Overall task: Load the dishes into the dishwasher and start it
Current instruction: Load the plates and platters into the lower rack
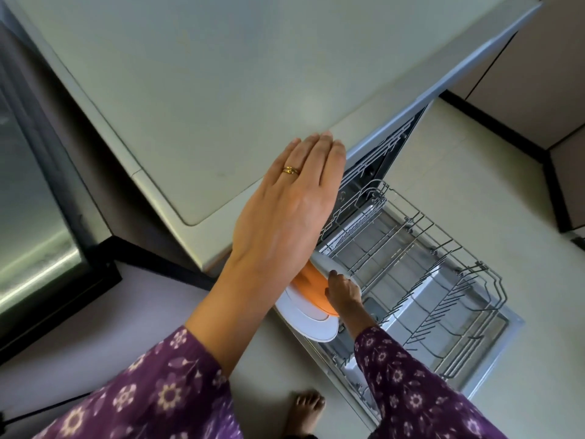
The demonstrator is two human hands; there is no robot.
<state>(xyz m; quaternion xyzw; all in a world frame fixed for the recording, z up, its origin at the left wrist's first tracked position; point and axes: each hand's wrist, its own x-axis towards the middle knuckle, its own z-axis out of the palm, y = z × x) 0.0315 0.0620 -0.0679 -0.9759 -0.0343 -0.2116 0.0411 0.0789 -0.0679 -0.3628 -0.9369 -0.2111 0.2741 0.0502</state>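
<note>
The left hand (291, 201) lies flat, fingers straight, at the bench (190, 90) edge, while below it the right hand (343, 291) grips white and orange plates (311, 324) beside the dishwasher rack (427, 280).

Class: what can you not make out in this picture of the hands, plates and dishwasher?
Head view:
- Number of plates: the left hand covers their upper part.
- Whether the left hand touches the white top: it is seen only from above.
- Fingers of the right hand: behind the plates.
- Near corner of the rack: under the right sleeve.
</note>
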